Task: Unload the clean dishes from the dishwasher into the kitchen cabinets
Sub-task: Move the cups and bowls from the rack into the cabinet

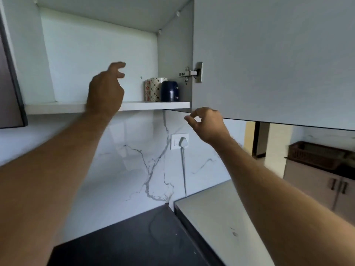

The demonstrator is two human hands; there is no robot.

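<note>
Mugs stand at the back right of the open white wall cabinet (99,54): a dark blue ceramic mug (170,91) and two patterned white mugs (152,89), just right of the left hand (105,89), which hangs loosely spread and holds nothing. The right hand (206,123) curls under the bottom edge of the pale grey cabinet door (269,60); whether it touches the edge is unclear. Below it sits a white wall socket with plug (180,141). The patterned mugs partly overlap, their handles hidden.
</note>
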